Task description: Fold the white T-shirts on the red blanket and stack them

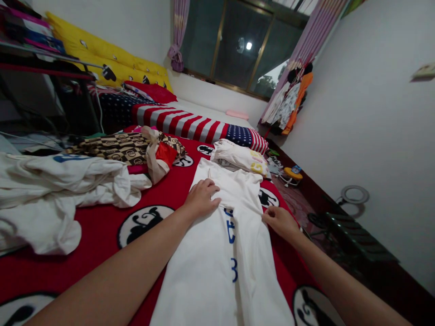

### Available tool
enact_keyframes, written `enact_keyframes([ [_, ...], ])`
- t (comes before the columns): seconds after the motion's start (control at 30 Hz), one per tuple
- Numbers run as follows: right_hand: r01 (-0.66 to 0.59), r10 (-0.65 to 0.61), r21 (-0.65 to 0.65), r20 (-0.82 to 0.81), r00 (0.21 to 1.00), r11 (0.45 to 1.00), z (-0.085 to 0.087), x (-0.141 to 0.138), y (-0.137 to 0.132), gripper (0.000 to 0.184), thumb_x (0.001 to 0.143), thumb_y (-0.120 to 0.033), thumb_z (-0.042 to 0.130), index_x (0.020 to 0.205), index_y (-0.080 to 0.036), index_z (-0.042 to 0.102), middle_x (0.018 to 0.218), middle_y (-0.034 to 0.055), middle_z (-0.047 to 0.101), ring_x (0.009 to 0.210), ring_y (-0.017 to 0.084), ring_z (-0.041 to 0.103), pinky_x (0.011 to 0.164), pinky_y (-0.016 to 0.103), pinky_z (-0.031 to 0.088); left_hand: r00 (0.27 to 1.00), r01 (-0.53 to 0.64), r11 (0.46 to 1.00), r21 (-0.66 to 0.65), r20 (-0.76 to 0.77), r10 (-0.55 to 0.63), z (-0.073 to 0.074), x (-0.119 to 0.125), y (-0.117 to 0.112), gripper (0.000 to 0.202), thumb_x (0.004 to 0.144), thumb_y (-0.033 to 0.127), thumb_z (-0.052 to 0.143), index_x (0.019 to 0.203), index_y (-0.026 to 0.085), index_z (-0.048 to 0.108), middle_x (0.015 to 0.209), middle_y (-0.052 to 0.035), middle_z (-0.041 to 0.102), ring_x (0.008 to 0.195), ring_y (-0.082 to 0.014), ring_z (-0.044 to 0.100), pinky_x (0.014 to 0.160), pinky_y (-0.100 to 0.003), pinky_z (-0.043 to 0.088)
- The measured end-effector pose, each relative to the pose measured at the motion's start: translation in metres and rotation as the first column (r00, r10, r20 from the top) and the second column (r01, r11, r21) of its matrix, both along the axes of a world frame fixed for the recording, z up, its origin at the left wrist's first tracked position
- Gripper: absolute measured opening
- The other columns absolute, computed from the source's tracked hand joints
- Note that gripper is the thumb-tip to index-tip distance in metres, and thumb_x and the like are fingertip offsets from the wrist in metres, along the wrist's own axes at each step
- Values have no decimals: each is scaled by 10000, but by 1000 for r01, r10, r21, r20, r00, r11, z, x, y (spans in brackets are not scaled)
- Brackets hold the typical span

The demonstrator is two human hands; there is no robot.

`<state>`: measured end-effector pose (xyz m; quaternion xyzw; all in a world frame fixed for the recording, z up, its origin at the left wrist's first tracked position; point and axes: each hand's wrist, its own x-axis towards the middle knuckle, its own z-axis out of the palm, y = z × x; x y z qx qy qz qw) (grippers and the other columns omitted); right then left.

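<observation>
White trousers (200,267) with blue lettering down one leg lie stretched out on a red blanket (102,240), waist end away from me. My left hand (203,198) rests on the upper part of them, fingers loosely spread over the cloth. At the right outer edge, my right hand (278,220) pinches the fabric between thumb and fingers. Just beyond the waistband lies a folded white garment (239,156) with yellow and pink print. Crumpled white clothing (98,181) is heaped to the left.
Behind the white heap lies a brown patterned garment (125,147). A bed with a striped flag-print cover (190,120) stands under the window. On the right are a yellow stool (292,174), a ring light (354,194) and a dark slatted rack (360,235). Clothes (288,102) hang by the curtain.
</observation>
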<state>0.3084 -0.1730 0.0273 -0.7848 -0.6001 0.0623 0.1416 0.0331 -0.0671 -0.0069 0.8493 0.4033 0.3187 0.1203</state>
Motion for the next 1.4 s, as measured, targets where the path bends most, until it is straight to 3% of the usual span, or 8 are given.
enact_keyframes([
  [0.13,-31,26,-67,-79,997,997,1,7,23,152,690,-256,607,559,-182,626,566,11,637,561,143,565,503,227,342,1000,-6,1000,19,-13,6,0,0,0,314,791,329,611,1080,224,676,1169,-69,577,1096,-262,518,949,-399,439],
  [0.3,54,-53,24,-51,997,998,3,9,57,204,740,-321,573,644,-163,660,629,33,667,612,157,595,523,231,361,1000,5,1000,25,-14,-5,0,1,-1,303,787,316,622,1073,229,673,1155,-66,578,1087,-254,520,949,-390,440],
  [0.47,154,-156,63,19,988,986,0,11,58,190,724,-298,549,683,-174,687,666,41,678,658,173,606,515,235,338,1000,2,1000,9,-16,-2,0,1,-1,317,787,327,629,1080,215,671,1169,-67,577,1101,-261,514,953,-398,437],
  [0.7,205,-197,-97,88,976,974,13,21,76,109,648,-255,631,599,-183,697,614,42,660,626,186,615,512,246,357,999,-10,1000,-4,-31,10,1,0,-2,320,795,340,616,1089,223,659,1188,-56,569,1116,-250,501,960,-395,428],
  [0.83,279,-271,-37,144,952,960,23,20,101,213,731,-321,587,754,-177,743,797,100,712,780,248,651,582,282,405,1000,-6,1000,-14,-27,6,2,0,-2,320,795,340,616,1091,225,658,1190,-55,566,1118,-248,496,964,-390,424],
  [1.03,298,-304,60,151,941,953,14,18,125,319,775,-394,574,972,-206,740,1010,109,719,958,283,649,704,317,470,1000,-7,1000,-10,-19,7,1,1,-2,317,794,331,615,1087,220,655,1186,-56,567,1110,-252,499,938,-401,433],
  [1.27,425,-435,95,130,891,900,13,32,126,360,805,-436,513,896,-176,745,959,160,717,900,320,666,649,366,497,1000,-14,1000,-24,6,14,-2,1,-1,320,793,349,619,1090,235,652,1188,-48,562,1127,-247,487,962,-390,419],
  [1.4,441,-441,34,145,886,897,17,33,129,328,708,-469,648,787,-165,744,905,188,710,883,363,671,668,420,514,1000,-19,1000,-19,8,19,-2,2,-1,319,792,358,619,1086,238,651,1181,-43,563,1114,-245,493,952,-389,426],
])
